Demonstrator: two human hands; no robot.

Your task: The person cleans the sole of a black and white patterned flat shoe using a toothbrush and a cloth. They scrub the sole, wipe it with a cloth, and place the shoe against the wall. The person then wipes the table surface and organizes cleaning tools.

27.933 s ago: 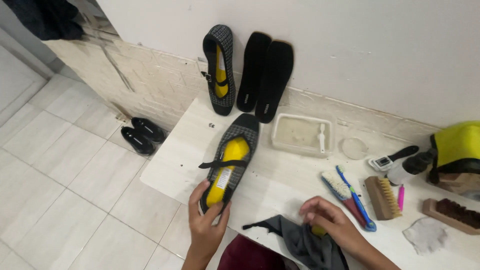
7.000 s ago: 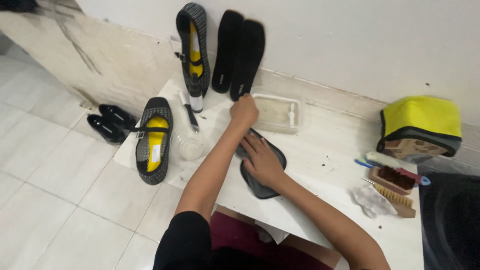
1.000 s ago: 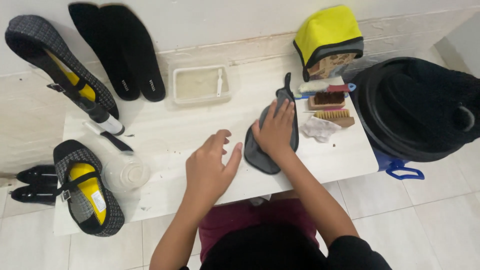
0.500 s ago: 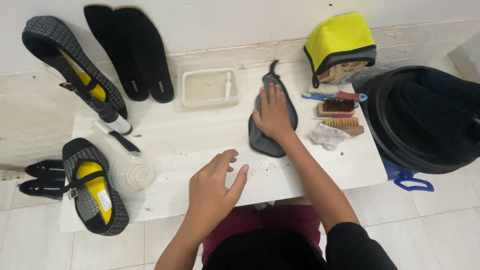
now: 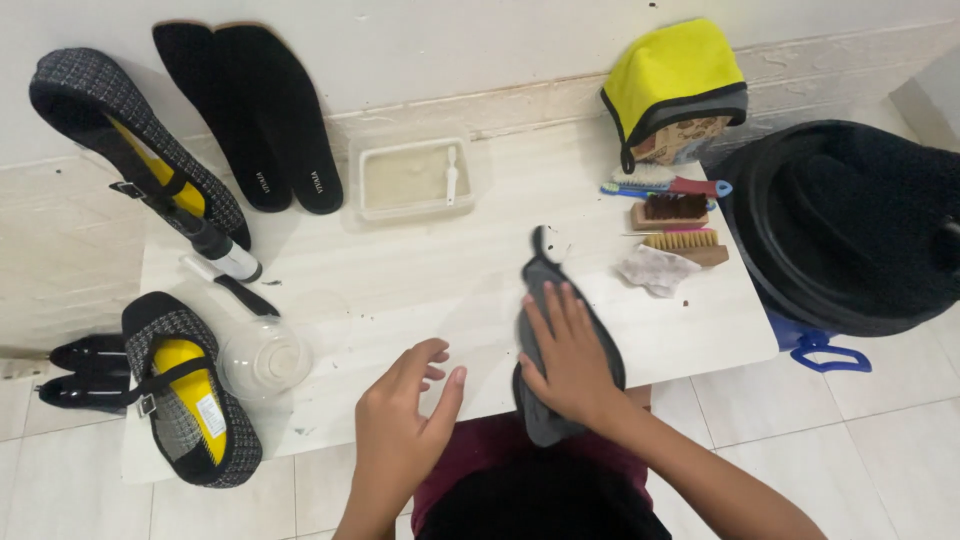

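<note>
White tabletop [image 5: 420,270] lies bare mid-surface. My right hand [image 5: 570,350] presses flat, fingers spread, on the grey cloth [image 5: 545,420] overhanging the near edge; my left hand [image 5: 400,425] hovers open beside it. Brushes [image 5: 675,225] crowd the right, bowl [image 5: 265,355] left.

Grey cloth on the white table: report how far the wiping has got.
Done: the patterned flat shoe and black insoles are set aside. In hand: the right hand presses the grey cloth at the white table's near edge; the left hand hovers. Left: dark specks beside the brushes.
</note>
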